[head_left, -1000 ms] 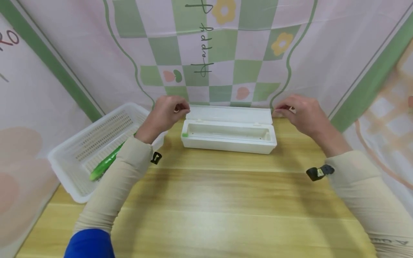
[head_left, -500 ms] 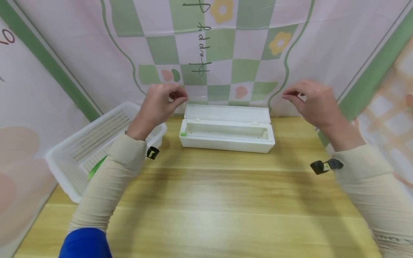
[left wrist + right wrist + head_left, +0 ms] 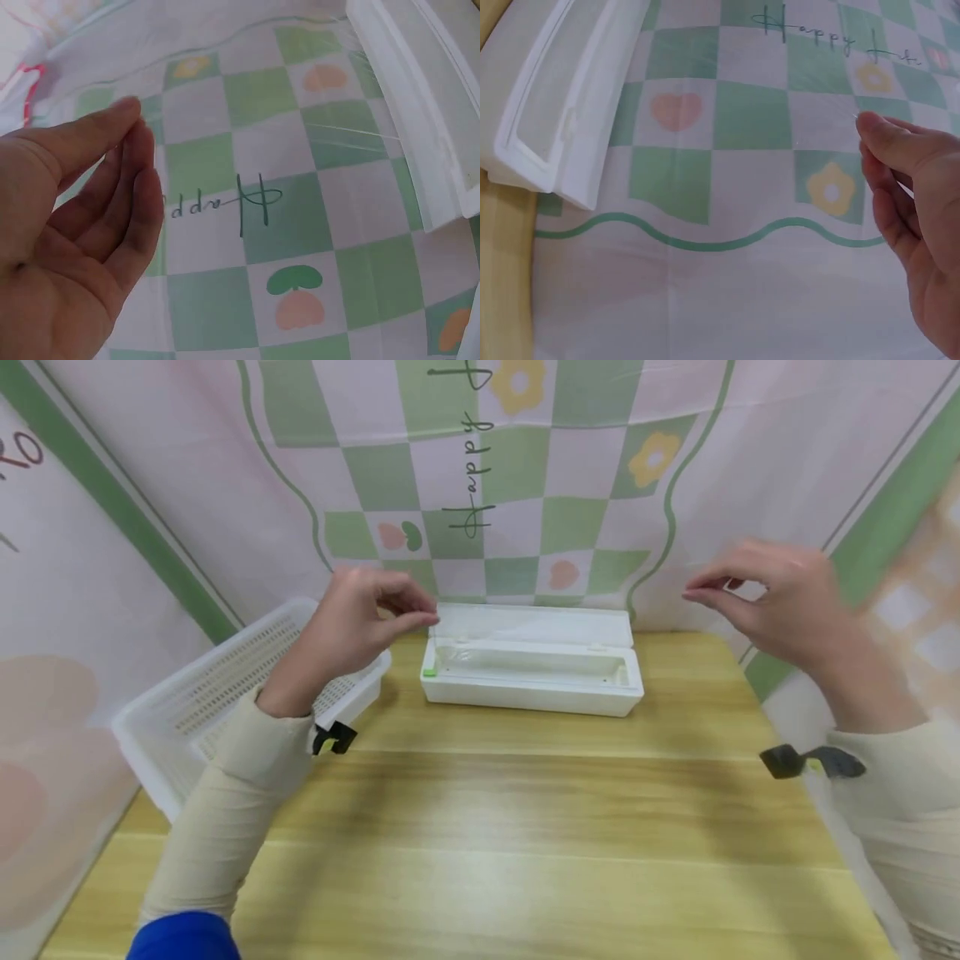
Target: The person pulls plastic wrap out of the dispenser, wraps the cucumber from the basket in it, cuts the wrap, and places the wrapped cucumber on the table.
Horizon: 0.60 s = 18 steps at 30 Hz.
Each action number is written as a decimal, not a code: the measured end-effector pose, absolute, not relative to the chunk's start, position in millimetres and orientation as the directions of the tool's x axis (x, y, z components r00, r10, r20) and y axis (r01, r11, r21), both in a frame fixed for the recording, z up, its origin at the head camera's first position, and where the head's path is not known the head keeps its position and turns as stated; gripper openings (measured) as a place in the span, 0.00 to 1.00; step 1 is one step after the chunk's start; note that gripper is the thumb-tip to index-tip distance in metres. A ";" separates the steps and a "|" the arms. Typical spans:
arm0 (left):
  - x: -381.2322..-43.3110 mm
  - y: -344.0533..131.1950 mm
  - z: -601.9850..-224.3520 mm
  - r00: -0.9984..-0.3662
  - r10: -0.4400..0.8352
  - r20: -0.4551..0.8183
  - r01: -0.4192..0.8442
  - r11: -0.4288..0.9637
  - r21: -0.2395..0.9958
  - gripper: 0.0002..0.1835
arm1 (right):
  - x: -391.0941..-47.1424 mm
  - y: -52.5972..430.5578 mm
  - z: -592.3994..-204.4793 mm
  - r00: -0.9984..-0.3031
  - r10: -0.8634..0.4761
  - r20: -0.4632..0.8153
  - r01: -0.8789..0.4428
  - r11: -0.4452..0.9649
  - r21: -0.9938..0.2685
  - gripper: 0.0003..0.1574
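Note:
A long white plastic wrap dispenser (image 3: 532, 685) stands on the table with its lid (image 3: 532, 625) tipped back and a small green piece (image 3: 430, 672) at its left end. Clear plastic wrap (image 3: 461, 656) shows as faint shiny creases at the box, and again in the left wrist view as wrap (image 3: 352, 135) beside the lid. My left hand (image 3: 356, 614) pinches the wrap between thumb and fingers above the box's left end. Right of the box and higher, my right hand (image 3: 780, 597) pinches it too; a tiny bright edge shows at that thumb tip in the right wrist view.
On the left stands a white slotted basket (image 3: 150, 739), partly behind my left forearm. A patterned cloth (image 3: 517, 460) hangs close behind the dispenser. The wooden table (image 3: 480, 827) extends in front, its right edge beneath my right forearm.
Both hands have risen from beside the lid; the left then dipped slightly. The right hand has moved outward to the right, widening the gap. My left arm now hides the green cucumber-like thing in the basket.

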<state>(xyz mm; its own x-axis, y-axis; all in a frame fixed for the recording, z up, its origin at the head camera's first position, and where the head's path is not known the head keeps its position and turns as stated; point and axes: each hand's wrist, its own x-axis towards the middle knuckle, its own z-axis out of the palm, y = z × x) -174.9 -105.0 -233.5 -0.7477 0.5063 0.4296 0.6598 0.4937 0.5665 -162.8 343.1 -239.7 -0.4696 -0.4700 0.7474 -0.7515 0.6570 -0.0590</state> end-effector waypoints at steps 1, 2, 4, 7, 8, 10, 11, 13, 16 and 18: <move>-170.7 -106.7 -233.1 -0.747 0.522 0.413 0.657 0.480 0.581 0.02 | -158.3 344.0 -238.1 -0.465 -0.482 0.743 -0.763 0.644 -0.060 0.32; -167.2 -108.6 -233.1 -0.742 0.537 0.401 0.659 0.472 0.586 0.02 | -153.6 344.6 -236.4 -0.462 -0.495 0.736 -0.772 0.633 -0.059 0.38; -159.7 -113.1 -233.1 -0.730 0.569 0.379 0.664 0.459 0.590 0.01 | -143.8 345.2 -232.5 -0.453 -0.535 0.714 -0.790 0.612 -0.043 0.39; -151.2 -120.7 -234.1 -0.695 0.621 0.363 0.693 0.444 0.567 0.03 | -129.1 344.5 -227.8 -0.448 -0.590 0.671 -0.813 0.581 -0.032 0.39; -148.7 -123.5 -234.9 -0.677 0.641 0.363 0.710 0.439 0.550 0.03 | -124.5 344.1 -226.8 -0.446 -0.609 0.656 -0.822 0.569 -0.030 0.38; -144.5 -128.7 -237.6 -0.632 0.679 0.374 0.751 0.416 0.513 0.05 | -115.8 343.1 -226.4 -0.441 -0.639 0.631 -0.839 0.542 -0.037 0.37; -142.5 -131.3 -239.6 -0.605 0.698 0.383 0.773 0.399 0.494 0.06 | -111.8 342.6 -227.0 -0.436 -0.652 0.621 -0.847 0.531 -0.037 0.36; -138.1 -135.8 -244.8 -0.543 0.736 0.404 0.817 0.351 0.458 0.08 | -104.1 341.3 -230.8 -0.423 -0.676 0.604 -0.875 0.478 -0.078 0.33; -130.2 -140.7 -254.3 -0.464 0.789 0.403 0.856 0.281 0.434 0.10 | -93.2 338.7 -239.6 -0.405 -0.716 0.569 -0.909 0.383 -0.166 0.26; -124.6 -143.6 -260.5 -0.429 0.824 0.370 0.863 0.253 0.437 0.09 | -85.9 336.0 -246.6 -0.405 -0.744 0.531 -0.914 0.336 -0.226 0.20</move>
